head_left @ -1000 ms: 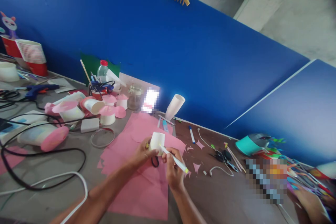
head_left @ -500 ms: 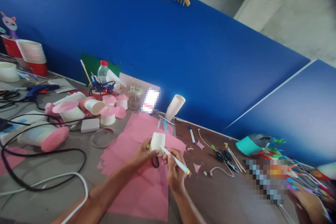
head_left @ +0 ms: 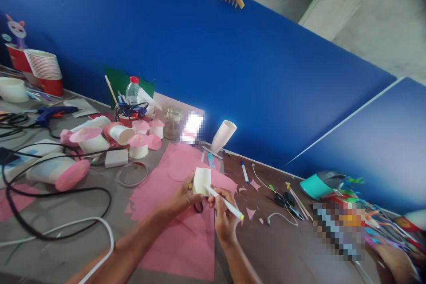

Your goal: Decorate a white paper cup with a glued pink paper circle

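Observation:
A small white cup-like piece (head_left: 202, 181) is gripped by my left hand (head_left: 185, 195) at the middle of the view, above pink paper sheets (head_left: 196, 248). My right hand (head_left: 225, 217) holds a white marker (head_left: 229, 207) with a yellow end, its tip touching or very near the white piece. Something yellow shows by my left fingers, too small to make out. Below the piece hangs a dark loop (head_left: 199, 207). A tall white cup (head_left: 223, 136) leans behind my hands.
White rolls and cups with pink paper (head_left: 116, 134), a black cable (head_left: 56, 238) and a glue gun (head_left: 49, 114) lie left. To the right are scissors (head_left: 286, 202), a blue-capped marker (head_left: 244, 172) and a teal object (head_left: 313, 185). A blue partition (head_left: 159, 31) stands behind.
The whole view has shifted slightly, with things appearing a little further right. Both hands keep their hold on the white piece and the marker.

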A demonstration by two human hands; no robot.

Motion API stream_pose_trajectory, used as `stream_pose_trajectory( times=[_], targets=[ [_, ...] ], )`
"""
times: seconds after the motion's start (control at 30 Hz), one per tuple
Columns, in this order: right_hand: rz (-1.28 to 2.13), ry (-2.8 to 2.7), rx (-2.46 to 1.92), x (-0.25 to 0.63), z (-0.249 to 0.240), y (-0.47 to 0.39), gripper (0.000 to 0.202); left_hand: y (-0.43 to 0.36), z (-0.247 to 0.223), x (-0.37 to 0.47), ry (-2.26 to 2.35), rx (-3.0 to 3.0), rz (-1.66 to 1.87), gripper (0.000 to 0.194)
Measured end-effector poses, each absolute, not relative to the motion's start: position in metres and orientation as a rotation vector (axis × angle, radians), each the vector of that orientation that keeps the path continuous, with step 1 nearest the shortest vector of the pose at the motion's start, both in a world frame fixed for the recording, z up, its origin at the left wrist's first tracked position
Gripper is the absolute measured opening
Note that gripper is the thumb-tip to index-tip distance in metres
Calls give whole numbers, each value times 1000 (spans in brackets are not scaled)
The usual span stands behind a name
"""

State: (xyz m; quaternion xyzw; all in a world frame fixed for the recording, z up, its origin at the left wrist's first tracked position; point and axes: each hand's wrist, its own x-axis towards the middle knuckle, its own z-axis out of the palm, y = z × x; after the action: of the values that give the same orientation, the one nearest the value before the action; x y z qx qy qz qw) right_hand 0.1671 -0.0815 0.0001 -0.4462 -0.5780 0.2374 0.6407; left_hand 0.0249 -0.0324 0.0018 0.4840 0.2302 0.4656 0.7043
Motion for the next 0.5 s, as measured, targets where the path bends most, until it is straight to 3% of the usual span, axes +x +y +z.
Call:
stream_pose_trajectory(
  times=[0.5],
  targets=[
    [383,-1296,-1073,166,3,-83,21,-29,-9,27,566,1093,1052,64]
  ],
)
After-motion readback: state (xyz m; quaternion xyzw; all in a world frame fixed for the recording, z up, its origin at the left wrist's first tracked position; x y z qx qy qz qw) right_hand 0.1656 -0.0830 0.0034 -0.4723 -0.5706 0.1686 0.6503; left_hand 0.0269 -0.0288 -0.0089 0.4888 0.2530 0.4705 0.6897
